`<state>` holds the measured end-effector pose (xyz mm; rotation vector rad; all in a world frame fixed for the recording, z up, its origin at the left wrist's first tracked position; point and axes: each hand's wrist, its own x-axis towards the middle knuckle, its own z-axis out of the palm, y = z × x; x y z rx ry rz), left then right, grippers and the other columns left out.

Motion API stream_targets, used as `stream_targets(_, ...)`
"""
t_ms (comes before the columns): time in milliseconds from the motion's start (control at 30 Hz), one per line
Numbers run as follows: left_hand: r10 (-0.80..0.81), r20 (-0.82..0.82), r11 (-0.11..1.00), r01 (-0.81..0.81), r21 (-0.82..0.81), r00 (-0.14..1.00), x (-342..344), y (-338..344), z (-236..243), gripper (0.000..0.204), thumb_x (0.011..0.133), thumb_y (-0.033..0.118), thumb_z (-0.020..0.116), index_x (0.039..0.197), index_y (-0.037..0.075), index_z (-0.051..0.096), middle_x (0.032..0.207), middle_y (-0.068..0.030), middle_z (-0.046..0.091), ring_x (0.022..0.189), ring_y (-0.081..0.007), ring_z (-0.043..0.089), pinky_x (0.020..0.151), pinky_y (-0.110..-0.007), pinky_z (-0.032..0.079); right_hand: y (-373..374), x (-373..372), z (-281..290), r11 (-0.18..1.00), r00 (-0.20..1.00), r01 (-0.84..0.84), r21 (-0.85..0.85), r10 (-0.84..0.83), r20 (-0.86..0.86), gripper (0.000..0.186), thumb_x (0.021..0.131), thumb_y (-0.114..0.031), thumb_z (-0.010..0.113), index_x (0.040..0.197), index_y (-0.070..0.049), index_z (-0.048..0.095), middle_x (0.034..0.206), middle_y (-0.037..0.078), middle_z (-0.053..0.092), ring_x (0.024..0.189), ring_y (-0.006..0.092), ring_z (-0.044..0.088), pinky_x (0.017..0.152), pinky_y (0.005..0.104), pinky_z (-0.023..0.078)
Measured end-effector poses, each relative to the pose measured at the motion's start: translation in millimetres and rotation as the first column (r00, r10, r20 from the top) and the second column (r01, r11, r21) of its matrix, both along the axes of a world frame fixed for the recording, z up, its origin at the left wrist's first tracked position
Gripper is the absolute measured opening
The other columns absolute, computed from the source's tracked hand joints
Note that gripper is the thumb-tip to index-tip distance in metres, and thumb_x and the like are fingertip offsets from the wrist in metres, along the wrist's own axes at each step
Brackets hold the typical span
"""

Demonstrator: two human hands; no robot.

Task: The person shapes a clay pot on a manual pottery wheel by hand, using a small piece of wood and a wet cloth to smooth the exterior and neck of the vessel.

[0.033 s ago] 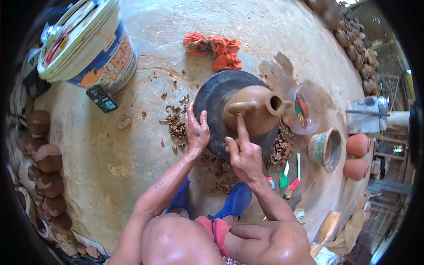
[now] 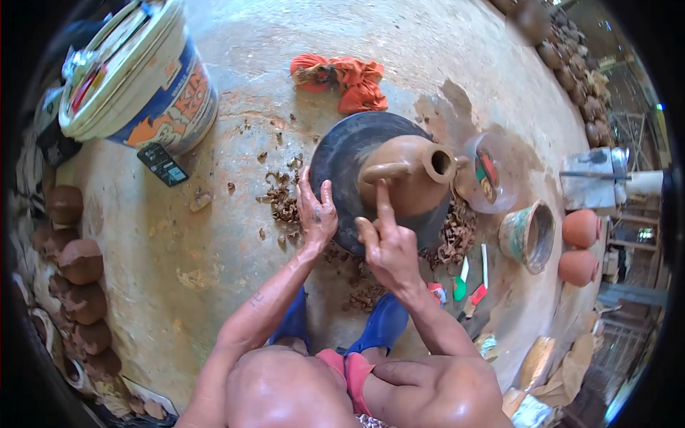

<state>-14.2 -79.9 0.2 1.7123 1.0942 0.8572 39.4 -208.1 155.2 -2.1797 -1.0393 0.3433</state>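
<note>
On the dark round wheel [image 2: 339, 153]: one clay jug [image 2: 412, 203], side handle [image 2: 387, 170]. Press lightly and evenly, you'd do best. Your right hand [image 2: 394, 255]: index extended against handle's underside, thumb apart, other fingers curled. Your left hand [image 2: 318, 217]: fingers spread at wheel's edge, grasping nothing.

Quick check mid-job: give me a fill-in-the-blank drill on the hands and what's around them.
1. The right hand extends its ____ finger toward the clay jug.
2. The left hand is at the dark wheel, to the jug's ____.
3. The person's shoes are ____.
4. Right of the green-stained pot stand ____ reddish pots.

Missing words: index; left; blue; two.
</note>
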Motion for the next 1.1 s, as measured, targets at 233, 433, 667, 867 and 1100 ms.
stream_targets(233,0.018,-0.044,1.0,-0.019,-0.011,0.999,-9.4,-13.1,-2.2,0.06,0.112,0.028,0.059,0.16,0.0,0.037,0.153,-0.032,0.05,0.143,-0.0482,0.049,0.119,-0.054,0.04,-5.9,6.8,-22.7,0.999,0.991,-0.038,-0.029,0.041,0.128,0.081,0.104,-0.029,0.073,0.169,-0.006,0.032,0.064,0.014,0.067,0.054,0.0355,0.068,0.053,0.0476,0.052)
stream_targets(433,0.044,-0.041,0.998,-0.046,-0.041,0.998,-10.9,-18.0,-4.9,0.062,0.111,0.028,0.06,0.161,0.0,0.035,0.152,-0.0311,0.051,0.141,-0.0477,0.051,0.119,-0.053,0.04,-6.7,10.4,-22.0,1.0,1.0,-0.014,0.011,0.014,0.011,0.083,0.103,-0.04,0.07,0.172,-0.017,0.03,0.065,0.013,0.069,0.06,0.0368,0.072,0.055,0.0509,0.056)
stream_targets(667,0.045,-0.055,0.999,-0.046,-0.023,0.997,-7.8,-21.4,-4.3,0.064,0.111,0.029,0.06,0.161,-0.001,0.035,0.153,-0.0322,0.05,0.142,-0.0491,0.05,0.12,-0.054,0.039,-17.6,6.3,-35.0,0.998,0.998,-0.056,0.013,0.055,0.023,0.086,0.102,-0.041,0.072,0.172,-0.016,0.029,0.066,0.012,0.07,0.059,0.0344,0.072,0.056,0.0493,0.056)
stream_targets(867,0.04,-0.035,0.999,-0.04,-0.011,0.999,-12.8,-18.5,-8.8,0.065,0.11,0.03,0.061,0.161,-0.002,0.036,0.153,-0.0314,0.049,0.14,-0.0482,0.051,0.118,-0.054,0.041,3.6,8.7,-8.7,0.985,0.925,-0.049,0.165,0.107,-0.365,0.086,0.103,-0.032,0.072,0.17,-0.003,0.027,0.068,0.015,0.072,0.059,0.0345,0.072,0.057,0.0452,0.055)
stream_targets(1100,0.053,-0.056,0.999,-0.052,0.011,0.997,-8.6,-20.4,-13.2,0.065,0.111,0.03,0.06,0.161,-0.002,0.035,0.153,-0.0311,0.049,0.141,-0.0476,0.05,0.119,-0.054,0.04,-6.9,7.7,-21.8,0.991,0.988,-0.061,0.118,0.076,-0.131,0.081,0.103,-0.031,0.071,0.169,-0.004,0.032,0.068,0.018,0.071,0.059,0.0383,0.072,0.057,0.0471,0.056)
